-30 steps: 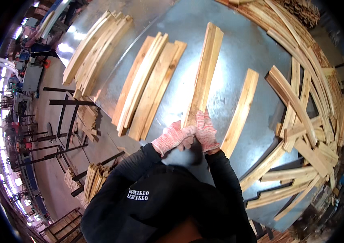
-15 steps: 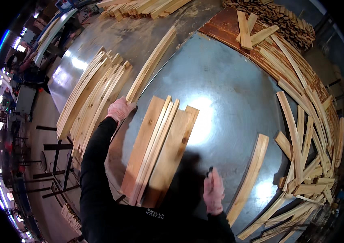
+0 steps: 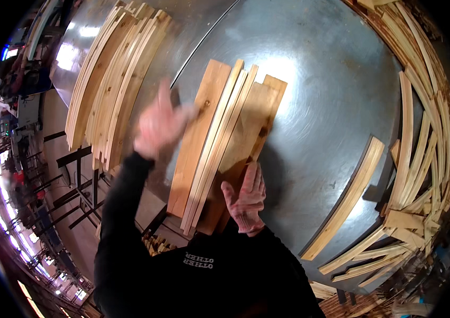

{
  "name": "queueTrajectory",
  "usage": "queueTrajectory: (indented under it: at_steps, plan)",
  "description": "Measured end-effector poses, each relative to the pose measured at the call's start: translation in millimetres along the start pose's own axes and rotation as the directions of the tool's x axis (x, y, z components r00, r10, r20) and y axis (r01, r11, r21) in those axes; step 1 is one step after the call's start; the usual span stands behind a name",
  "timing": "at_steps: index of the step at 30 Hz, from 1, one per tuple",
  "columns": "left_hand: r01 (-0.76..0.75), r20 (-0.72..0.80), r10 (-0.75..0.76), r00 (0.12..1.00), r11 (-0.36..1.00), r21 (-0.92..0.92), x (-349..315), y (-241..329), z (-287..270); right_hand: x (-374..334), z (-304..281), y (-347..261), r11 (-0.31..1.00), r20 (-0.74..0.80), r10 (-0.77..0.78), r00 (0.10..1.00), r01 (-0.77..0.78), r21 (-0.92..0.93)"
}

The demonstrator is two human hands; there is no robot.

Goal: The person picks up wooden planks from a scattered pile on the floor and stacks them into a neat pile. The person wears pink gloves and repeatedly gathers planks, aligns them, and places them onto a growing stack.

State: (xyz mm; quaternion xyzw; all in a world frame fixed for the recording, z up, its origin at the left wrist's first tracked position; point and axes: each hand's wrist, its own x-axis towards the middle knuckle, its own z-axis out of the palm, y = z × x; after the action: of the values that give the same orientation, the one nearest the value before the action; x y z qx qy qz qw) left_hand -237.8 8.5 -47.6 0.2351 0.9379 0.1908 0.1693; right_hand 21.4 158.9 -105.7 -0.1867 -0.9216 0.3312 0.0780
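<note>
My left hand [image 3: 161, 124], in a pale pink glove and blurred by motion, is raised beside the left edge of a group of wooden boards. Its thumb and a finger are spread, and I see nothing held. The group has a reddish flat board [image 3: 196, 143], narrow strips on edge [image 3: 222, 143] and a wide knotted board [image 3: 246, 124] on the right. My right hand [image 3: 247, 201], gloved too, is open with fingers stretched along the wide board's right edge near its close end. Whether it presses on the wood I cannot tell.
A metal table [image 3: 315, 79] lies under the boards, with a dark seam [image 3: 204, 42] across it. Stacked boards [image 3: 113, 79] stand at the left. One curved board [image 3: 347, 199] lies to the right, before a jumbled heap of strips [image 3: 421, 159]. Dark metal frames [image 3: 79, 185] stand lower left.
My left hand has let go of the long board by the seam, which no longer shows there. My right hand has moved to the group's right edge; its small black object is out of sight.
</note>
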Motion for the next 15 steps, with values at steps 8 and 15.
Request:
queueTrajectory:
  at_steps: [8,15]
  plan:
    - [0.442,0.112,-0.429,0.896,0.845,-0.301,-151.4,-28.2,84.6,39.3,23.5,-12.5,0.449,0.544,0.217,0.81,-0.578,0.681]
    - [0.165,0.039,-0.164,0.986,0.888,-0.429,-166.1,72.6,73.2,32.9,-10.3,-38.8,0.764,0.377,0.189,0.907,-0.377,0.523]
